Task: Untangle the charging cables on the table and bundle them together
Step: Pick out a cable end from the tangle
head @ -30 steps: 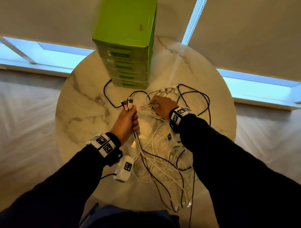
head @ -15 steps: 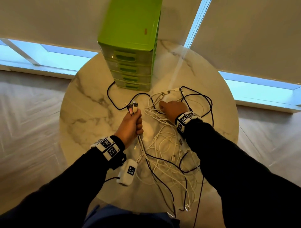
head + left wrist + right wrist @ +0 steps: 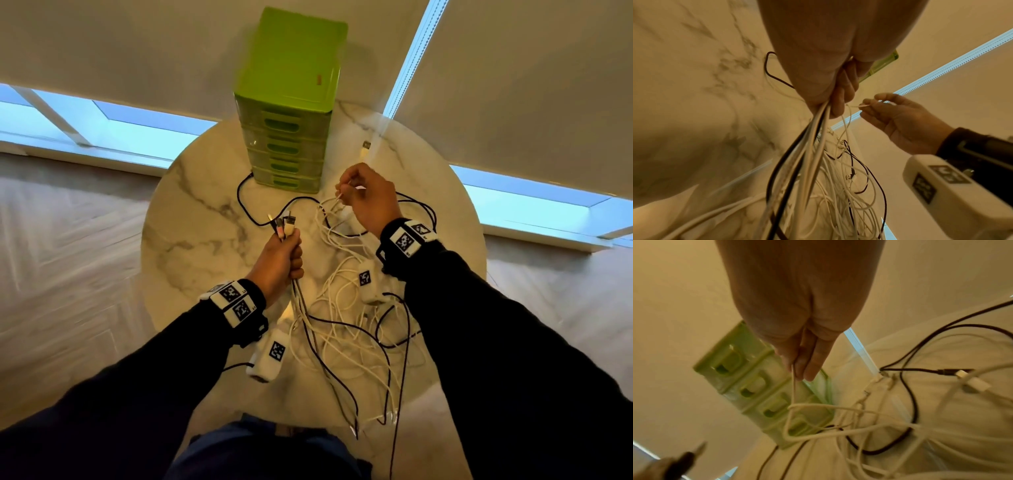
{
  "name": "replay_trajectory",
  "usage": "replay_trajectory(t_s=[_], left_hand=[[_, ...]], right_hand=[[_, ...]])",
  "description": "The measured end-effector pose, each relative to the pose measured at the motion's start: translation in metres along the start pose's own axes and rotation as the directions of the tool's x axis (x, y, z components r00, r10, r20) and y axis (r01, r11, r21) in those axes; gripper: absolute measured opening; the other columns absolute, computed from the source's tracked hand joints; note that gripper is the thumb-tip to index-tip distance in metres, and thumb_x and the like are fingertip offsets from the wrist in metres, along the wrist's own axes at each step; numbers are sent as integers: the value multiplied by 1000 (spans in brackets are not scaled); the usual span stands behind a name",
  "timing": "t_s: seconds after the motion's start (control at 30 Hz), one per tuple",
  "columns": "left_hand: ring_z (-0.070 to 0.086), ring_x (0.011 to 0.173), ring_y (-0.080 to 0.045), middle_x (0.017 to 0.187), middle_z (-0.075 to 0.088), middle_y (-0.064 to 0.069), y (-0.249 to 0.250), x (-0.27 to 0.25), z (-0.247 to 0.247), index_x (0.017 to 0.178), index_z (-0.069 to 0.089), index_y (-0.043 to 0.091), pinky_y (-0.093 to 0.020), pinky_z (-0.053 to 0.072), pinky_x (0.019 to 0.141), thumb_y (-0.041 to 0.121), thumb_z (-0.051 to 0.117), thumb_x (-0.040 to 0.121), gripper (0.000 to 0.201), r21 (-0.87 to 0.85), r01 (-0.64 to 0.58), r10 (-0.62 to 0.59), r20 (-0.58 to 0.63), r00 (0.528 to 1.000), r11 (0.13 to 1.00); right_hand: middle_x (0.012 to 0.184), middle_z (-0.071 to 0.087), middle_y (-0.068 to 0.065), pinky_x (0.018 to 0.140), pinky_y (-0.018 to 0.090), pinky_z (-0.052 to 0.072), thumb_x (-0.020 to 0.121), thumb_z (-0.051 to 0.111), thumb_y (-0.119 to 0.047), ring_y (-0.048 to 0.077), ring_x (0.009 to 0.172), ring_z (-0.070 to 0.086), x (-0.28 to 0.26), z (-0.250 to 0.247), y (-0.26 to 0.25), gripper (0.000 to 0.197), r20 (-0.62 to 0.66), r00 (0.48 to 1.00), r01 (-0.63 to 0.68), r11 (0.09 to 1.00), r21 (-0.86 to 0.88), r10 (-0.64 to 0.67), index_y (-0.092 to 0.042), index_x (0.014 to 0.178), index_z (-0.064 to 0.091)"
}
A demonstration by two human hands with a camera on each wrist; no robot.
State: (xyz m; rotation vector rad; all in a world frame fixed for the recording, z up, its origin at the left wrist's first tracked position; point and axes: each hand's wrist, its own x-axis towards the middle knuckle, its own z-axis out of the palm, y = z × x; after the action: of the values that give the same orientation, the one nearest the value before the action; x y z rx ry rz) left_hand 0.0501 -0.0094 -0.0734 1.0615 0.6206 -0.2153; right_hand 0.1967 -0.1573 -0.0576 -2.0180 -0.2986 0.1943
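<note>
The left hand [image 3: 279, 262] is closed in a fist around a bunch of cables [image 3: 807, 151], black and white together. Their plug ends [image 3: 284, 224] stick up above the fist, and the strands hang down out of the bottom of it to the tangle below. In the left wrist view the fingers [image 3: 840, 97] are curled tight, with the cords leaving the hand just under the little finger.

The right hand [image 3: 368, 198] is raised above the far side of the table [image 3: 191, 240], near the green drawer unit [image 3: 291, 102]. Its thumb and fingertips [image 3: 807, 368] pinch one thin white cable [image 3: 793, 389], which drops straight from the pinch and then joins loops of other white cords. The other fingers of this hand are loosely bent; in the left wrist view they look half open below the pinch.

The rest of the cables [image 3: 346, 329] lie in a loose heap on the marble table between the two arms, white ones crossed by a few black ones, some hanging over the near edge. A black cable [image 3: 245, 202] curves from the foot of the drawer unit toward the left hand. One loose white plug [image 3: 365, 146] lies on the table beyond the right hand.
</note>
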Motion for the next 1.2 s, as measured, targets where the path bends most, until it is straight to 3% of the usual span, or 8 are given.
replay_trajectory(t_s=[0.13,0.27,0.37,0.57,0.7,0.87,1.0,1.2], left_hand=[[20,50,-7,63,23,6,-2,-9,-4,82,35,23,-21,22,46,25,39,109,27,-16,-37,37,4,999,999],[23,50,-6,60,27,8,-4,-15,-3,82,38,25,-20,24,47,25,40,109,26,-141,-59,55,-32,998,988],[27,48,-6,58,30,9,-1,-18,1,82,42,23,-20,27,46,22,40,107,26,-253,-56,52,-24,998,966],[28,49,-7,58,30,9,7,-32,12,79,43,26,-23,25,49,14,46,101,24,-307,-50,67,44,997,950],[32,54,-6,63,36,12,10,-46,20,82,41,30,-22,26,51,23,58,101,26,-164,-135,152,95,984,977],[38,58,-8,66,43,12,12,-54,26,79,39,28,-26,27,56,27,51,105,28,-111,-214,228,139,964,971],[52,53,-5,58,53,9,16,-65,32,85,44,19,-19,40,47,25,42,108,23,-83,-248,259,171,951,965],[47,52,-11,64,45,-1,13,-54,25,105,47,14,-27,40,48,44,34,108,34,94,-304,290,141,947,948]], right_hand=[[91,66,25,74,40,61,97,47,4,27,70,67,-17,-18,-63,24,-89,991,118,970,215,-101,-15,102,34],[90,66,15,59,34,49,102,44,-1,21,61,54,-38,-39,-107,18,-53,993,121,916,382,-109,-17,108,38],[78,66,9,48,27,35,104,47,-7,20,55,44,-63,-38,-100,2,112,992,14,957,289,-49,-8,103,48],[75,68,3,57,23,45,104,49,-15,11,55,52,-124,-5,-53,7,201,978,-41,999,-28,46,-10,100,53],[79,70,9,60,29,47,104,48,-16,14,57,54,-136,10,-49,10,187,980,-69,998,-16,71,-7,103,52],[81,70,14,61,31,47,104,48,-19,14,58,56,-140,18,-49,10,184,982,-48,999,-13,50,-10,101,52],[79,72,7,63,34,49,104,47,-21,12,58,57,-143,24,-52,10,194,980,-36,999,-19,39,-13,100,53],[70,62,-7,65,28,44,105,46,-27,2,60,55,-146,26,-57,16,264,964,0,1000,-27,7,-14,97,53]])
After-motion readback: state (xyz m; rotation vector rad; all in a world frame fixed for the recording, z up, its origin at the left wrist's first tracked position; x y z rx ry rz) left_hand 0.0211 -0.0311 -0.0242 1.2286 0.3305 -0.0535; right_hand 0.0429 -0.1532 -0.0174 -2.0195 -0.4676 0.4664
